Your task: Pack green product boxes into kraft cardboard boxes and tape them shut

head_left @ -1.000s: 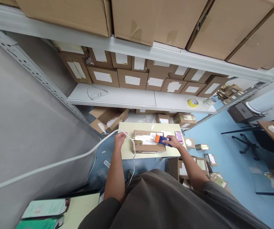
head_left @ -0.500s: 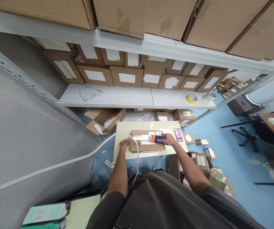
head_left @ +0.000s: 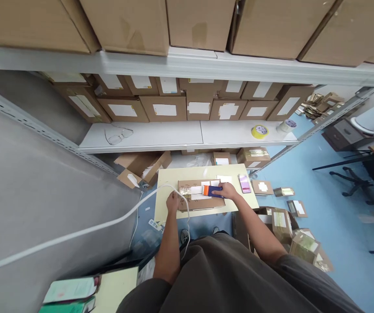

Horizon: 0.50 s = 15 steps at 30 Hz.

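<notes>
We're at a pale yellow table (head_left: pixel 193 172) under white metal shelving (head_left: pixel 141 138)! A cardboard carton (head_left: pixel 206 203) sits on it, white labels (head_left: pixel 197 190) already on top, its left end bare. The right hand (head_left: pixel 227 190) grips an orange-and-navy handheld tool (head_left: pixel 211 191); the left hand (head_left: pixel 173 202) rests on the carton by a white cable (head_left: pixel 157 190), its grip unclear.

We're riding on the person's head here: one worn camera, tipped steeply down over the dark shirt (head_left: pixel 226 278), looking forward past the left hand (head_left: pixel 173 202) and right hand (head_left: pixel 227 190) to the pale tabletop (head_left: pixel 167 174) close below, with the metal shelving (head_left: pixel 187 65) looming just beyond. It's a wide lens, and the far corners look bent, so depth out there is hard to call.
</notes>
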Each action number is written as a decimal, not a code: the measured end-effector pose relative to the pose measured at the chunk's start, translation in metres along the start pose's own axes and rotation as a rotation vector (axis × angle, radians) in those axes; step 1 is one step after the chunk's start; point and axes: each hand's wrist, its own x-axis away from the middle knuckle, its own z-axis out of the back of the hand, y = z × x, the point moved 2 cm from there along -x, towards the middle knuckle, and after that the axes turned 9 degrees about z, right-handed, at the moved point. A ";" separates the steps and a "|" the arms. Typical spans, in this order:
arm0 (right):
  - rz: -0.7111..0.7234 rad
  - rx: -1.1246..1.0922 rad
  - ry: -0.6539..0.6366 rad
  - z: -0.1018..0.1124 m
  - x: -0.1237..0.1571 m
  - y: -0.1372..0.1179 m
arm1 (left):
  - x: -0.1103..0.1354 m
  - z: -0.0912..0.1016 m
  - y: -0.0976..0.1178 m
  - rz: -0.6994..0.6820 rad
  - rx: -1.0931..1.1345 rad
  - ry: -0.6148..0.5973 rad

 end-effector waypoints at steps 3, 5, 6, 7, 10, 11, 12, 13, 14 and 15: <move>0.027 0.010 -0.037 0.000 -0.001 0.001 | 0.005 -0.013 0.013 -0.036 -0.057 -0.049; 0.064 0.003 -0.062 -0.001 -0.003 0.000 | 0.008 -0.019 0.017 -0.024 -0.102 -0.038; 0.092 -0.005 -0.075 0.000 -0.005 -0.001 | 0.009 -0.020 0.018 -0.015 -0.117 -0.027; 0.124 -0.016 -0.088 0.002 -0.006 0.000 | 0.010 -0.020 0.019 -0.009 -0.133 -0.016; 0.168 -0.035 -0.106 0.017 -0.005 0.015 | 0.012 -0.017 0.020 0.010 -0.180 0.021; 0.153 -0.028 -0.100 0.025 -0.001 0.028 | 0.012 -0.016 0.021 0.016 -0.193 0.032; 0.122 -0.012 -0.088 0.035 0.004 0.044 | 0.011 -0.015 0.022 0.021 -0.203 0.040; 0.082 0.005 -0.075 0.045 0.012 0.063 | 0.011 -0.014 0.024 0.023 -0.209 0.045; 0.044 0.013 -0.065 0.055 0.021 0.084 | 0.011 -0.014 0.025 0.024 -0.214 0.045; 0.012 0.011 -0.058 0.064 0.031 0.105 | 0.011 -0.014 0.026 0.023 -0.211 0.045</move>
